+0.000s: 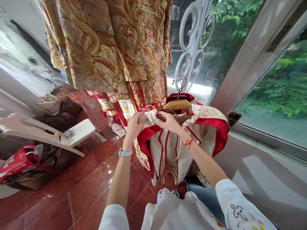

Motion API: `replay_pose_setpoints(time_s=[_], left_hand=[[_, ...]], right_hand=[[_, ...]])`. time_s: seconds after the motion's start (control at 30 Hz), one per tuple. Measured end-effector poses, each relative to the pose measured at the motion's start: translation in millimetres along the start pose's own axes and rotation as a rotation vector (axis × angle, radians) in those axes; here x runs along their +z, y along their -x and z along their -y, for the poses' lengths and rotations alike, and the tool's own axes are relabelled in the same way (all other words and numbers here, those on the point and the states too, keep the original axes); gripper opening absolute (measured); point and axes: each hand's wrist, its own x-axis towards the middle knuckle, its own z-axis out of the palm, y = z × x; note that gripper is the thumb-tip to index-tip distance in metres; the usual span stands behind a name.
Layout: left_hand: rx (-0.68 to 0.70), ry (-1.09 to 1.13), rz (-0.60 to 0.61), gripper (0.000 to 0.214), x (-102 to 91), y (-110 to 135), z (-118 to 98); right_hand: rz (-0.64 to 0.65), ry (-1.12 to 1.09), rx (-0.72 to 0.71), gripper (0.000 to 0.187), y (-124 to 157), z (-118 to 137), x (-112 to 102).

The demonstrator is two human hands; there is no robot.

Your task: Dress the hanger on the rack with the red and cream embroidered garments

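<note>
A cream skirt [192, 139] with red trim and a gathered waistband hangs spread below a wooden hanger [178, 104]. My left hand [134, 127] grips the waistband at its left end, fingers closed on the cloth. Close beside it, my right hand [169, 122] pinches the same gathered cloth between thumb and fingers. The two thumbs almost meet. A red embroidered collar [189, 96] shows behind the hanger, whose metal hook hangs near a white scrollwork stand. A thin pale cord dangles from the waistband.
Gold embroidered garments [96, 48] hang at the upper left. A white chair [80, 132] stands at left, near a red bag [21, 159]. The white scrollwork stand [192, 41] rises beside a window [283, 73]. Beneath the skirt is a dark seat [203, 195] on the tiled floor [81, 195].
</note>
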Motion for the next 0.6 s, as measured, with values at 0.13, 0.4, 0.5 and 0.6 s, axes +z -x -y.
replay_pose_setpoints(time_s=[0.13, 0.4, 0.5, 0.6], left_hand=[[-0.013, -0.004, 0.075, 0.030, -8.3, -9, 2], [-0.030, 0.229, -0.386, 0.025, 81.2, 112, -66], [-0.316, 0.529, -0.054, 0.049, 150.8, 136, -86], [-0.518, 0.700, 0.018, 0.056, 188.3, 131, -88]], right_hand=[[0.132, -0.052, 0.151, 0.033, -4, 7, 4], [-0.443, 0.056, 0.091, 0.027, 133, 28, -65], [-0.484, 0.069, 0.256, 0.034, 152, -6, -64], [-0.341, 0.037, 0.294, 0.040, 150, -28, -47]])
